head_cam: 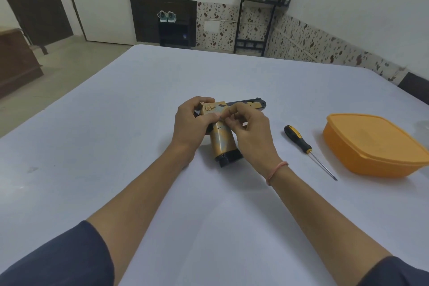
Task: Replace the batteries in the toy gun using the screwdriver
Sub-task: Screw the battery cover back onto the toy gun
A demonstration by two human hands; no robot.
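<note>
**Toy gun being held in both hands at the middle of a pale table**

A tan plastic toy gun (222,139), mottled with grey-blue patches and trimmed in dark navy, is being held at the centre of the frame. It is on or just above a table (104,158) covered by a smooth, pale sheet. Its thick, rounded handle is pointing toward the lower edge of the frame and ending in a dark base. Its long, flat barrel is stretching toward the upper right.

The back end of the gun is being gripped by the left hand (192,123), with the fingers curled round it and the thumb being pressed against its side. The right hand (253,132) is being held against the top of the handle, thumb and forefinger drawn together in a pinch at the gun's side. Whether something small is being pinched there, or only the gun's surface, cannot be told. A thin pinkish thread (277,169) is being worn on the right wrist.

To the right of the hands, a screwdriver (299,141) is lying untouched on the sheet, apart from the gun. It has a chunky black and yellow handle and a thin metal shaft, with the tip aimed at the lower right.

Further right, near the frame's edge, a rounded-square orange plastic box (371,146) is sitting with its matching lid closed, so its contents are being hidden.
</note>
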